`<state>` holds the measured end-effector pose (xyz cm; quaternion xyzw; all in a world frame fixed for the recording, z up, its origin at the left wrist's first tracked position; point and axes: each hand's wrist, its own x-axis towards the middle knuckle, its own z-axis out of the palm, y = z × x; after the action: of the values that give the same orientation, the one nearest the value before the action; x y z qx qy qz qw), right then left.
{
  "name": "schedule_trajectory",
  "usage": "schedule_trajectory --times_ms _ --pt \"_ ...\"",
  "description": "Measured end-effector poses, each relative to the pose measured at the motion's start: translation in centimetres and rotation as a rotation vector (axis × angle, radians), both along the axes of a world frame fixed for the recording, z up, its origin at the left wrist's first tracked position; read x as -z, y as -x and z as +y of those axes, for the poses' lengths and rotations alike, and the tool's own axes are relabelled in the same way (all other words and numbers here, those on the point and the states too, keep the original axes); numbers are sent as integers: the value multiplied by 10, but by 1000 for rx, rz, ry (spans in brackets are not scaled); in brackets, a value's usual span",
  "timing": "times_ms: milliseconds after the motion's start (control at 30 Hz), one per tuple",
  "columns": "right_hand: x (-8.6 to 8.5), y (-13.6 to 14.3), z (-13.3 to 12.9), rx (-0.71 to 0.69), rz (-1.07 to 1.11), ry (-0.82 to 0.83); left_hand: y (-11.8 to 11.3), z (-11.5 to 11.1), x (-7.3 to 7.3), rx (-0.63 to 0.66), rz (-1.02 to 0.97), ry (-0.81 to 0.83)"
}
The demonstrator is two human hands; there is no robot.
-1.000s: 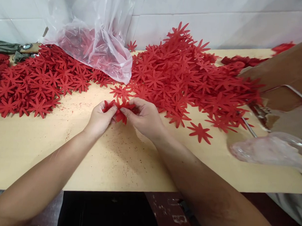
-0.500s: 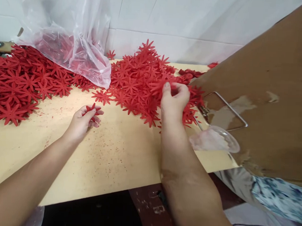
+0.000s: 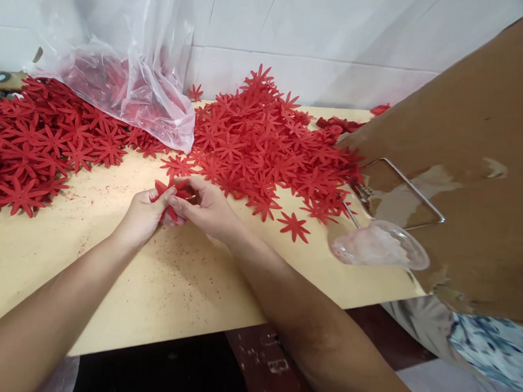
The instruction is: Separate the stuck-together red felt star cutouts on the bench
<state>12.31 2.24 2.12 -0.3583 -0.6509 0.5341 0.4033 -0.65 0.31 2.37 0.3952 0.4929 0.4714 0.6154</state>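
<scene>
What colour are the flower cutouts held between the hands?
Red, the same as the piles behind; the head view shows the flower cutouts pinched between left hand and right hand.

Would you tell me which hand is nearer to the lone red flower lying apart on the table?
Right. The right hand lies just left of the lone red flower; the left hand sits farther left.

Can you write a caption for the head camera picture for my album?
Both hands pinch red flower cutouts beside big piles on a table.

The 1 head-worn camera looked forward and down from close above the bench [image 3: 188,285], facing the tiled wall [image 3: 315,42] behind it, both forearms entering from below.
</scene>
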Motion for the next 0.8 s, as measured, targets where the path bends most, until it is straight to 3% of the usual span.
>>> schedule_trajectory --times_ms 100,267,367,467,567,633,700,800 --pt "2 -1 0 -111 144 100 0 0 -1 33 44 -1" --pt "6 3 3 80 176 42 4 -2 -2 121 -2 0" --pt "9 -6 12 254 143 -35 6 -2 -1 103 -31 34" --pt "11 -37 32 506 -11 -206 6 -2 -1 52 -63 66" --pt "10 -73 49 914 -360 -478 5 -2 -2 55 -65 82" --pt "6 -83 50 1048 -569 -571 3 -2 -3 58 -38 89" --pt "1 -74 41 925 -553 -571 1 -1 -4 64 1 89" --pt "-6 -36 16 366 -213 -344 -3 -1 -4 78 61 75"
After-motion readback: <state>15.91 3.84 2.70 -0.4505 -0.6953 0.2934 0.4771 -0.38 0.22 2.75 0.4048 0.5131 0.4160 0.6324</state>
